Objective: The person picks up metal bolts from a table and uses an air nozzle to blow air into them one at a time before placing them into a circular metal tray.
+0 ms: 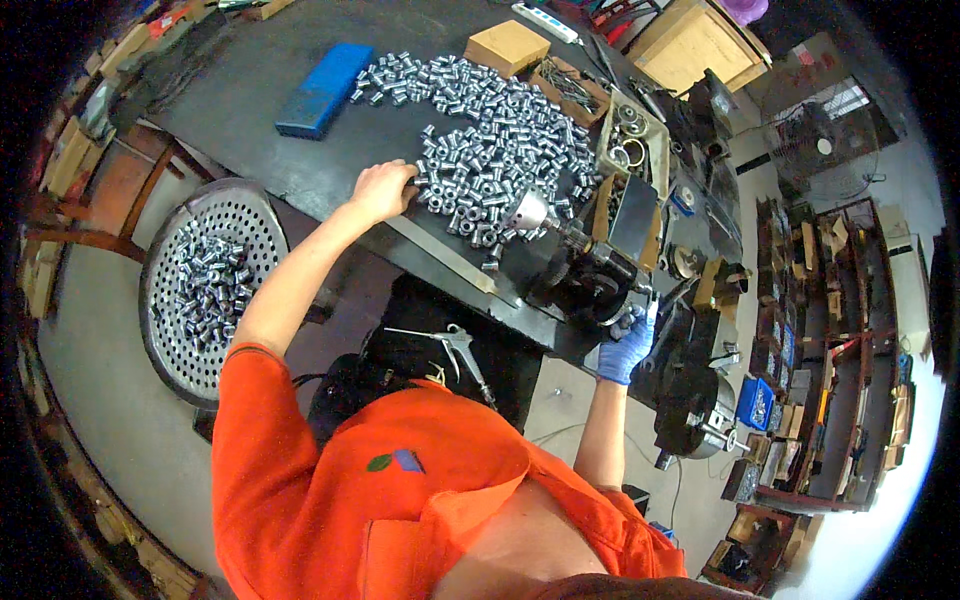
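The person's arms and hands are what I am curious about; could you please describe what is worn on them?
The left hand is bare, while the right hand wears a blue glove. Both forearms are bare below short orange sleeves.

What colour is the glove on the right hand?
The glove is light blue; the head view shows it best.

Metal parts point(505, 135): white glints catch your eye
Desk point(240, 100): dark, with a soft greyish sheen
Your orange shirt point(300, 470): brightly, evenly lit
Wall point(895, 505): pale, washed-out glare at your lower right
Shelves point(866, 360): bowed by the fisheye, softer in detail
Corners: black around your round view, speckled with noise
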Tool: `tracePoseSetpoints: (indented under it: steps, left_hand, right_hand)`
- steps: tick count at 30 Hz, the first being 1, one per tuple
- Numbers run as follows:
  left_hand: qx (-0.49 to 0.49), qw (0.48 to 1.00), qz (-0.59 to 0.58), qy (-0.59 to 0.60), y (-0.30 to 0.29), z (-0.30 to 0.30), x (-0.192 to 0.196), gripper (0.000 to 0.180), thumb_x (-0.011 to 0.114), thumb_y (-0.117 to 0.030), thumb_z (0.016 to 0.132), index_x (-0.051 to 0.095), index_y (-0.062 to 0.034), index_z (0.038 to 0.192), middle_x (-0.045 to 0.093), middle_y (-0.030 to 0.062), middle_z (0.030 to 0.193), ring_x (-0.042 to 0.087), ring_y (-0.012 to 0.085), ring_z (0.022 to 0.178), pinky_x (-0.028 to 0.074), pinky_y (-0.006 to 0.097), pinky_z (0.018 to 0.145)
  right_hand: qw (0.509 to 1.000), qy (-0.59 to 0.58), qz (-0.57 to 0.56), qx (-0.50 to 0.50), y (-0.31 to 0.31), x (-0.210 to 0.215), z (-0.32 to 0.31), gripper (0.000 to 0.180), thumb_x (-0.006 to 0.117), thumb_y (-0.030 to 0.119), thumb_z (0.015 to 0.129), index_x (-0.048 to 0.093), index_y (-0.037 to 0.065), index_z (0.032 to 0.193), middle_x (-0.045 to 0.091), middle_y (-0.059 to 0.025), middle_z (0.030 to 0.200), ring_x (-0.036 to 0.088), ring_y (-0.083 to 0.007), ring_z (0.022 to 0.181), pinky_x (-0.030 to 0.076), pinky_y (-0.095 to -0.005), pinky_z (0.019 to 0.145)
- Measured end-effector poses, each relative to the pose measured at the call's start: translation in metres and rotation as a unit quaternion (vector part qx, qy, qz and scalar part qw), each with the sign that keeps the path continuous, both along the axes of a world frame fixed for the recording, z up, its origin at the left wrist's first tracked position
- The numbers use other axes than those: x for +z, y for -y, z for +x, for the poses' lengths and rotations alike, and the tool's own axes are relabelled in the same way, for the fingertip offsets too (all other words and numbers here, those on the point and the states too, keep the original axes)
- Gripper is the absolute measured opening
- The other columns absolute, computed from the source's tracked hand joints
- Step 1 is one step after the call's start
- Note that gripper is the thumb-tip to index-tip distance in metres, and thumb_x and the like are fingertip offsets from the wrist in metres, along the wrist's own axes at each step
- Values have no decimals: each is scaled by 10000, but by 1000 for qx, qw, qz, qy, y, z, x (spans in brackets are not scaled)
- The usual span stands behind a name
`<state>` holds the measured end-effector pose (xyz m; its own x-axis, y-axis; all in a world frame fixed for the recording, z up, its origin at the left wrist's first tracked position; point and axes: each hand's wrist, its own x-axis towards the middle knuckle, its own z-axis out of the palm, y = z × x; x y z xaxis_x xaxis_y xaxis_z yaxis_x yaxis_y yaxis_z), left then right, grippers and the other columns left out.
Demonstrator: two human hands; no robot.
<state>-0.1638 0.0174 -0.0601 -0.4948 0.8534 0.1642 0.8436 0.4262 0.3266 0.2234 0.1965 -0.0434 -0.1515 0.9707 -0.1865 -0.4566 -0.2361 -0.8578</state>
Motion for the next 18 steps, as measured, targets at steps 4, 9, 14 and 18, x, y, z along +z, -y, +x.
tracePoseSetpoints:
  steps: [4,9,14,18]
  left_hand:
    - [25,994,84,67,5,-4,-1,183,620,-141,742,622,-54,902,622,145,865,594,332,784,470,420,687]
    - [-81,797,260,539,17,35,52,238,596,-35,783,582,53,1003,617,87,778,587,117,624,475,241,580]
    - [-203,718,278,605,-8,77,91,188,601,-36,793,586,41,964,608,64,748,584,108,618,472,225,578]
    - [-193,686,271,647,-21,76,83,202,596,-35,803,588,61,981,621,95,752,600,128,614,490,234,568]
  right_hand:
    - [999,-21,-30,-8,6,7,-5,331,528,379,872,547,81,731,426,33,527,369,-51,407,246,-170,319]
    - [999,-28,-18,14,-3,-6,6,350,506,375,882,571,41,799,534,-40,644,435,-72,474,288,-155,347]
    - [999,3,-33,-12,-5,-1,1,340,523,406,869,526,108,704,439,40,532,356,-38,396,235,-158,315]
    - [999,5,-31,-27,2,5,-4,348,527,416,865,491,127,673,419,49,512,335,-42,379,225,-159,318]
